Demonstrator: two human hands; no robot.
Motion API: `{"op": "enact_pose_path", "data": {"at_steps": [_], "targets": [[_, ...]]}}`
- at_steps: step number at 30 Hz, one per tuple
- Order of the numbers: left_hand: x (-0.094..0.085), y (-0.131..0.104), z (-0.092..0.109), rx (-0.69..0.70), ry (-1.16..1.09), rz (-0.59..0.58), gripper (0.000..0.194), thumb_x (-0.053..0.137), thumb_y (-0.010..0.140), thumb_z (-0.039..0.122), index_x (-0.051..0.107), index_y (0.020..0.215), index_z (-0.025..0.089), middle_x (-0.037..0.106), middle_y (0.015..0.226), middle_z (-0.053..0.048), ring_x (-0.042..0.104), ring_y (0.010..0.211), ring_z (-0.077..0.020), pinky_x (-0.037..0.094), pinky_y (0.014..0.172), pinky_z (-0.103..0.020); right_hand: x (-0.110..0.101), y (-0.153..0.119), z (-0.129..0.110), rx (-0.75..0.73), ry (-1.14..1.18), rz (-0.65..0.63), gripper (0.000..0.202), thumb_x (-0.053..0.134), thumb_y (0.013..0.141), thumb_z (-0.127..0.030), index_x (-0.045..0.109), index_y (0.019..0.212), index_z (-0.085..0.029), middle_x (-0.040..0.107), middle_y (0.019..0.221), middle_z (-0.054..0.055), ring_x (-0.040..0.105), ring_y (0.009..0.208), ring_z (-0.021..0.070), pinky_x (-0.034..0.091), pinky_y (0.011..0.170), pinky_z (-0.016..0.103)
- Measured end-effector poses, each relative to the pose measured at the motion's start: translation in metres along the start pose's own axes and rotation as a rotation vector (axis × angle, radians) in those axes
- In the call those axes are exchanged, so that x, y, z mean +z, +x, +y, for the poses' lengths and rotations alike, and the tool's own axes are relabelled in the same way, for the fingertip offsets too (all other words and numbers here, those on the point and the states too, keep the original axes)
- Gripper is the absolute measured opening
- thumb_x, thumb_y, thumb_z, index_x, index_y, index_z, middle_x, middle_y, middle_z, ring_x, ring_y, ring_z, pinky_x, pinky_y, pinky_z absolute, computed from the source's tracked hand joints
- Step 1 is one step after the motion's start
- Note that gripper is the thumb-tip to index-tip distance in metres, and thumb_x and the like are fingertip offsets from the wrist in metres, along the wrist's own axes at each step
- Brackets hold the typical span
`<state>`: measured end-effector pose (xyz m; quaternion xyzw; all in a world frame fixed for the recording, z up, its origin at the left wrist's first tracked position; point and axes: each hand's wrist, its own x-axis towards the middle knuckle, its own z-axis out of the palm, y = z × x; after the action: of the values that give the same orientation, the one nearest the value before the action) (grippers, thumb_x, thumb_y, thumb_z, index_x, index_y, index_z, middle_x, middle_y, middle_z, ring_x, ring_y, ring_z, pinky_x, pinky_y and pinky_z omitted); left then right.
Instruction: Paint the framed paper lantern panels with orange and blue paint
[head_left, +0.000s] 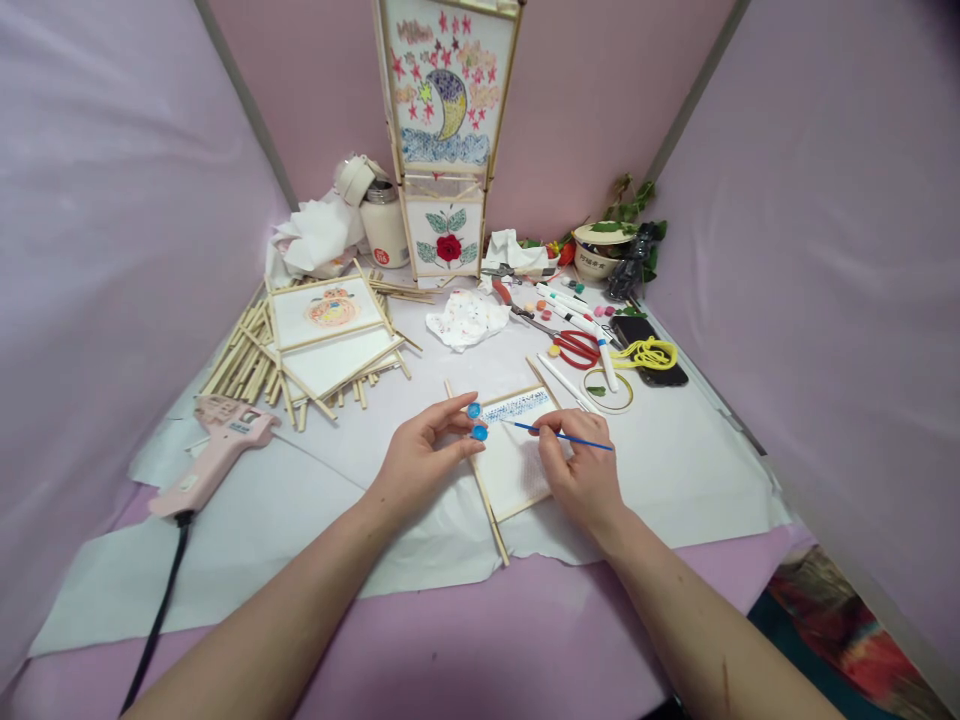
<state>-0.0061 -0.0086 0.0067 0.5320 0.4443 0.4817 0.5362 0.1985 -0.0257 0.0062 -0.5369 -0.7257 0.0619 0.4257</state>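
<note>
My left hand (424,447) pinches a small blue paint pot (479,433) with its round lid beside it, over the left edge of a white panel (510,475). The panel lies flat in a frame of thin wooden sticks (486,492). Rows of blue dabs (517,404) cover its top part. Between the fingers of my right hand (583,475) is a thin blue paintbrush (585,441). Its tip points left, over the panel just below the dabs; whether it touches the surface I cannot tell.
At left lie a pink glue gun (217,450) with a black cord and a pile of wooden sticks (244,355). A tall lantern-like frame (442,90) with painted panels stands behind. Red scissors (577,347), markers (606,360), yellow cord (649,353) and a phone (670,377) lie at right.
</note>
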Motion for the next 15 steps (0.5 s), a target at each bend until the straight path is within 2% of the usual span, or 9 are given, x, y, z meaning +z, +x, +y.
{"op": "enact_pose_path", "data": {"at_steps": [11,15], "targets": [[-0.0011,0.0001,-0.0014,-0.002,-0.004,-0.015,0.051,0.079,0.070,0.017,0.068,0.119,0.023,0.071,0.090,-0.002,0.067,0.092,-0.0204,0.049,0.095,-0.039,0.0012,0.0010,0.0032,0.015,-0.074,0.045,0.013,0.048,0.089,-0.016,0.059,0.083,-0.021,0.069,0.080,0.000,0.061,0.077,0.0172,0.035,0.083,0.037],[-0.0005,-0.0001,-0.0007,-0.001,-0.007,-0.004,0.051,0.079,0.069,0.016,0.068,0.119,0.022,0.071,0.089,-0.002,0.067,0.093,-0.0211,0.050,0.095,-0.039,0.0013,0.0001,0.0006,0.010,-0.045,0.006,0.013,0.048,0.088,-0.017,0.058,0.082,-0.022,0.069,0.079,0.000,0.061,0.077,0.0171,0.035,0.082,0.037]]}}
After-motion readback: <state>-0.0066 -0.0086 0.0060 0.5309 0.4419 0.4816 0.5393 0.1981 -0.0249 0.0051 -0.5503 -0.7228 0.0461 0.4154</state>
